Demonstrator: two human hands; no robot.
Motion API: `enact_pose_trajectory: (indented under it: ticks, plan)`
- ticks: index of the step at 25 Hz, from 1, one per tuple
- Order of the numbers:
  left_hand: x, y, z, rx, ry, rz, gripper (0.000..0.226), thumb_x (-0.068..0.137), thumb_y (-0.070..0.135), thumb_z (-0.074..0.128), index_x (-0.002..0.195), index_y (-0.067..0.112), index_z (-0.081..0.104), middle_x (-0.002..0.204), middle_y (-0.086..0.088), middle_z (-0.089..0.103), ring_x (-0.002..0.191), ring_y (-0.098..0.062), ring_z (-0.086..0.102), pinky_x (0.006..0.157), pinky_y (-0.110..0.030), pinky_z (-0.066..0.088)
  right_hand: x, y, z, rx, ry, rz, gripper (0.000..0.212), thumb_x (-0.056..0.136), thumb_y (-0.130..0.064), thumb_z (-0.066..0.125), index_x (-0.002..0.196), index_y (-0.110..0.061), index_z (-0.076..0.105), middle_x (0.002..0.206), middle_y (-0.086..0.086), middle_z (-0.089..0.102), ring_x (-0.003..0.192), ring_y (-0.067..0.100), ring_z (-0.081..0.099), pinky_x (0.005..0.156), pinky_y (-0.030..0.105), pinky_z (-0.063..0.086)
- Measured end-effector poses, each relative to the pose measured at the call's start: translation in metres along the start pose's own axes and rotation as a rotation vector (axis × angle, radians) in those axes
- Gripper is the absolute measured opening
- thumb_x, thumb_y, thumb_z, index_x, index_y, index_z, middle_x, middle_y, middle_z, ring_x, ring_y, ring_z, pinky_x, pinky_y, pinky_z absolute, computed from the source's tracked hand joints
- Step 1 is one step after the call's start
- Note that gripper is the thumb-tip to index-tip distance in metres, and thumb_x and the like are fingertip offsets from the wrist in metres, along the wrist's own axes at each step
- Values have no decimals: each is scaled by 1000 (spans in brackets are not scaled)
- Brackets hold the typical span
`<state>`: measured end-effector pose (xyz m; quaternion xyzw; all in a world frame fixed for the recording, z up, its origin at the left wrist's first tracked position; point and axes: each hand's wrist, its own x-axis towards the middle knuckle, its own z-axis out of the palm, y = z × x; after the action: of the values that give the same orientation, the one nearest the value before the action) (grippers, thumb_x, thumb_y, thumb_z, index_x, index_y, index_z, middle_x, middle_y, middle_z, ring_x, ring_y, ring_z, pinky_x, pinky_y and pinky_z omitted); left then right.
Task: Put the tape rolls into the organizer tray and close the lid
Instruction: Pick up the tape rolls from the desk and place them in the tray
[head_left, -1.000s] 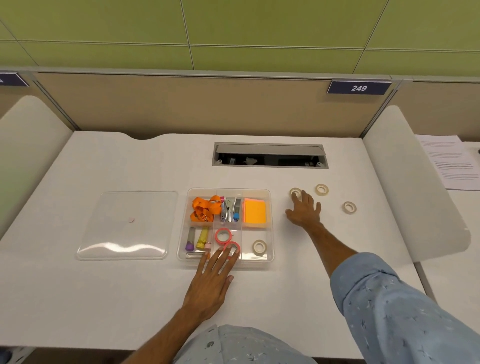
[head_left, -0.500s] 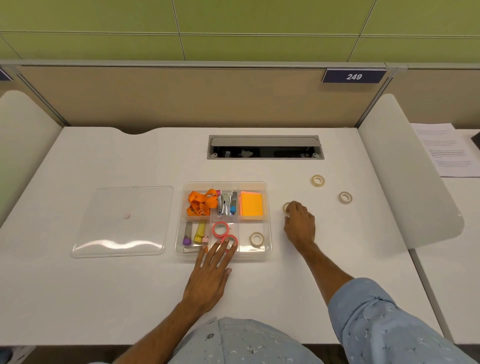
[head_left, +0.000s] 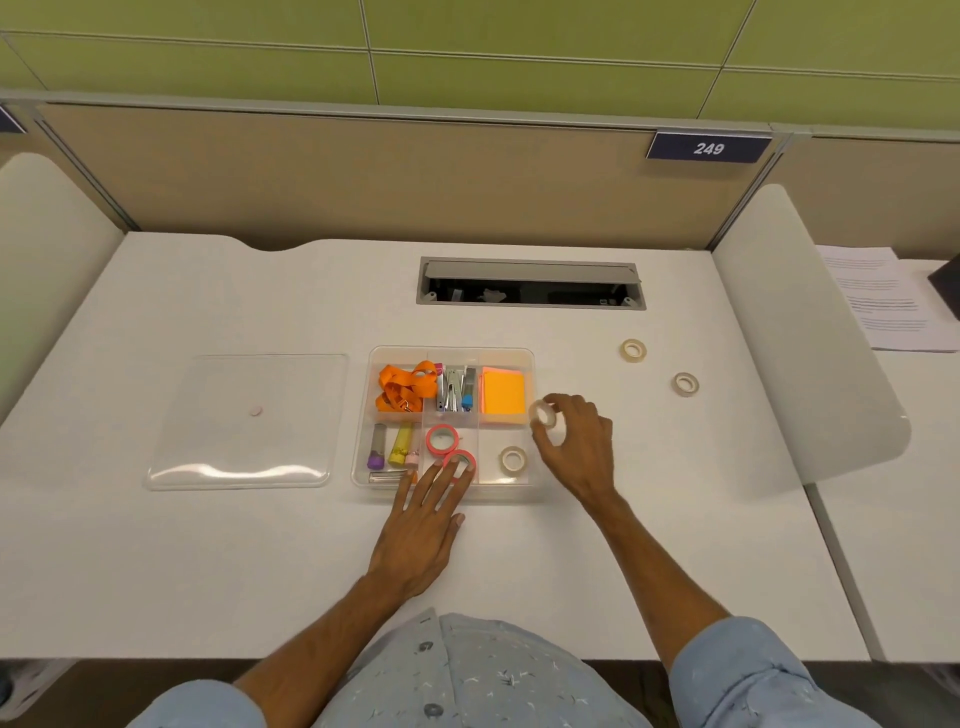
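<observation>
A clear organizer tray (head_left: 531, 358) stands mid-desk. Its front compartments hold two pink tape rolls (head_left: 442, 439) and one white tape roll (head_left: 513, 460). My right hand (head_left: 576, 441) pinches another white tape roll (head_left: 544, 414) just above the tray's right rim. My left hand (head_left: 426, 519) lies flat, fingers spread, with its fingertips on the tray's front edge and the nearer pink roll. Two more white rolls, one (head_left: 634, 349) and another (head_left: 685, 384), lie on the desk to the right. The clear lid (head_left: 244, 421) lies flat to the left of the tray.
The tray also holds an orange lanyard (head_left: 405, 387), a stapler (head_left: 455, 387), orange sticky notes (head_left: 503, 397) and glue sticks (head_left: 400, 444). A cable slot (head_left: 530, 283) opens behind the tray. White side dividers flank the desk; papers (head_left: 883, 306) lie far right.
My right hand took hold of a white roll on the desk to the right of the tray, lifted it and carried it left to the tray's right rim. My left hand stayed put.
</observation>
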<state>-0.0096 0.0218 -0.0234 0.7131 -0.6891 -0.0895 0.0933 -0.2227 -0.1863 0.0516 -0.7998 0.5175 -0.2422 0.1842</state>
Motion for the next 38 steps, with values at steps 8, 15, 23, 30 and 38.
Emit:
enact_pose_trajectory:
  ticks: [8, 15, 23, 30, 38]
  plan:
    - [1, 1, 0, -11, -4, 4, 65, 115, 55, 22, 173, 26, 23, 180, -2, 24, 165, -28, 23, 132, -52, 4, -23, -17, 22, -211, -378, -327, 47, 97, -55, 55, 135, -30, 66, 137, -5, 65, 137, 20, 49, 119, 52, 31]
    - [1, 2, -4, -21, 25, 18, 64, 116, 52, 21, 174, 26, 18, 181, 0, 19, 167, -25, 15, 132, -60, 18, -20, -7, 14, -83, -271, -266, 40, 99, -36, 60, 137, -27, 63, 138, -4, 65, 137, 20, 51, 114, 47, 35]
    - [-1, 0, -5, -28, 48, 30, 62, 117, 48, 23, 174, 26, 17, 181, 1, 18, 168, -24, 14, 131, -62, 23, 23, 46, -10, -50, -153, 112, 56, 96, -19, 64, 150, -21, 51, 141, 2, 61, 136, 30, 49, 107, 50, 37]
    - [-1, 2, -1, -10, 76, 10, 63, 116, 44, 32, 174, 25, 18, 181, 1, 17, 168, -24, 11, 132, -62, 20, 81, 106, -30, -237, -449, 415, 88, 99, -35, 62, 166, -11, 10, 175, 9, 11, 160, 29, 11, 126, 62, 12]
    - [0, 0, 3, 23, 89, 4, 62, 116, 47, 29, 173, 23, 22, 182, 0, 17, 168, -26, 14, 132, -61, 18, 123, 111, -27, -259, -489, 332, 84, 106, -39, 53, 167, -11, 2, 177, 11, 2, 162, 32, 7, 127, 63, 6]
